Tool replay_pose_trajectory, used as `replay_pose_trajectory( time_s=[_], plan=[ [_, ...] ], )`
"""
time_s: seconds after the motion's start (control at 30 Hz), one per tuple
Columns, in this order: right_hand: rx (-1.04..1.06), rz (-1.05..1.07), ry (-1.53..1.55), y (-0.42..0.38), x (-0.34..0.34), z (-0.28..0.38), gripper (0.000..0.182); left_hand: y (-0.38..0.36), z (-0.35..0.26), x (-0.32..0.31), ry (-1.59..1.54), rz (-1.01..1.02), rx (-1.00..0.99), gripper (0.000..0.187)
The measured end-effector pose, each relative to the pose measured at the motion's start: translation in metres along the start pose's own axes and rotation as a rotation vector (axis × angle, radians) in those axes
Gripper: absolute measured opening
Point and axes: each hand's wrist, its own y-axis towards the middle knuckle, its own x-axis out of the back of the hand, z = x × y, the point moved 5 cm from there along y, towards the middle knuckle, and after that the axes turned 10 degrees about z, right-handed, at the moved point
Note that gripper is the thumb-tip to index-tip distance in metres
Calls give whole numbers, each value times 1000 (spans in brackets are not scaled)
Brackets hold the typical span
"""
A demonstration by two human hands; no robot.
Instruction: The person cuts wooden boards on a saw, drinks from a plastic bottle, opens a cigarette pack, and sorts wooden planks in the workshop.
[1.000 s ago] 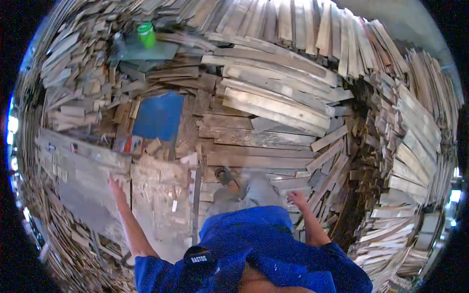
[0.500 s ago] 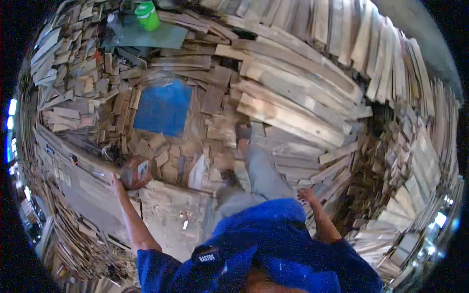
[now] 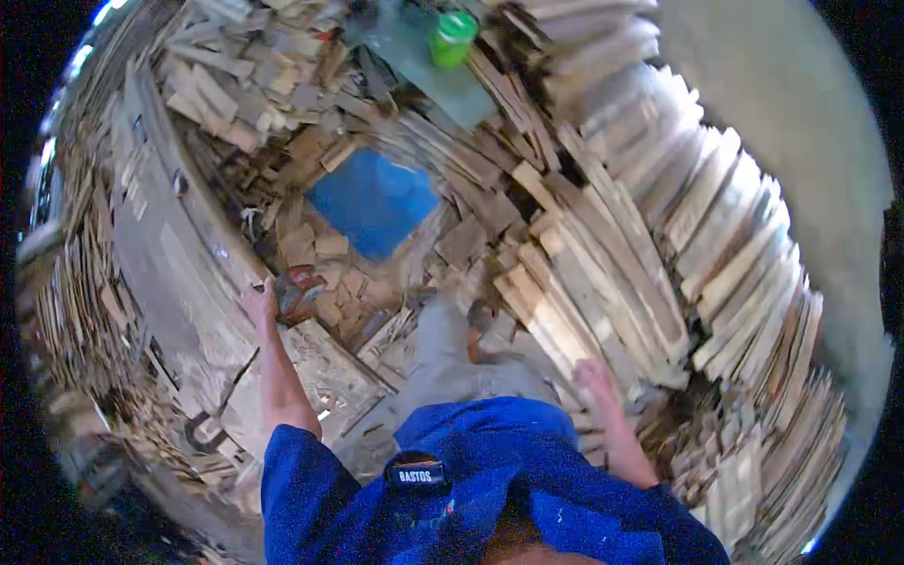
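Note:
My left hand (image 3: 257, 299) lies at the edge of a long, worn grey bench (image 3: 169, 254), fingers stretched out along the edge. Right beside it is a rounded reddish-brown thing (image 3: 299, 290), partly covered by my hand and too blurred to name. On my other side, my right hand (image 3: 595, 379) hangs by my hip, in front of some long boards (image 3: 556, 311). Motion smears its fingers, and nothing can be made out in it.
Wood offcuts (image 3: 353, 292) cover the floor around a blue sheet (image 3: 374, 200). A green bucket (image 3: 453, 40) stands on a pale greenish panel (image 3: 414, 66) farther off. Stacked planks (image 3: 725, 217) line the right, near a wall (image 3: 772, 85). My legs (image 3: 438, 348) are among the scraps.
My view has turned to the right, so the bench and blue sheet appear rotated. My feet have changed position. My left hand stays at the bench edge beside the reddish-brown thing.

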Motion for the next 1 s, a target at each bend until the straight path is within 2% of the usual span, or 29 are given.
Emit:
replay_pose_trajectory(
  time_s=[0.07,0.13,0.2,0.23,0.27,0.33,0.37,0.4,0.47,0.5,0.53,0.57,0.63,0.7,0.73,0.77,0.83,0.9,0.97,1.0],
  plan=[
    [80,186,-253,-6,-7,19,16,-10,-13,3,10,23,20,62],
    [134,149,-441,-2,-8,32,19,-18,-29,12,-9,3,47,63],
    [-192,-1,-230,-8,-22,63,14,-25,-35,19,-238,73,45,61],
    [-239,-22,-287,4,-21,70,12,-18,-20,8,-252,-1,55,59],
    [-281,-37,-448,26,-2,63,11,-9,-3,-7,-266,-76,64,58],
    [-405,-105,-895,91,50,32,13,-13,-8,0,-274,-86,116,53],
    [-341,-100,-864,104,37,61,14,-19,-20,6,-318,-76,190,52],
    [-271,-67,-780,121,13,91,15,-25,-24,12,-367,-74,275,51],
    [-174,-26,-716,172,-35,146,18,-14,-6,-5,-337,73,306,52],
    [-135,-17,-710,199,-61,169,19,-29,-29,18,-342,-68,201,50],
    [-100,-3,-686,225,-87,191,21,-37,-44,31,-253,-48,303,48],
    [-62,8,-676,252,-115,214,22,-29,-27,14,-293,14,310,48],
    [4,30,-641,300,-171,255,25,-29,-46,28,-399,-69,170,50],
    [49,65,-604,331,-220,291,28,-33,-65,43,-551,146,407,47],
    [80,97,-573,345,-251,315,29,-41,-69,56,-375,180,444,46],
    [142,125,-522,360,-288,344,30,-28,-70,56,-227,176,445,44],
    [286,182,-447,377,-353,404,33,-31,-6,-15,-340,-36,391,40],
    [389,275,-404,406,-407,455,36,-22,-4,-11,-286,-48,401,40],
    [217,440,-376,511,-420,451,48,-26,-33,12,-172,-39,382,43],
    [220,460,-399,521,-436,463,48,-22,-34,12,-186,-52,407,43]
  ],
)
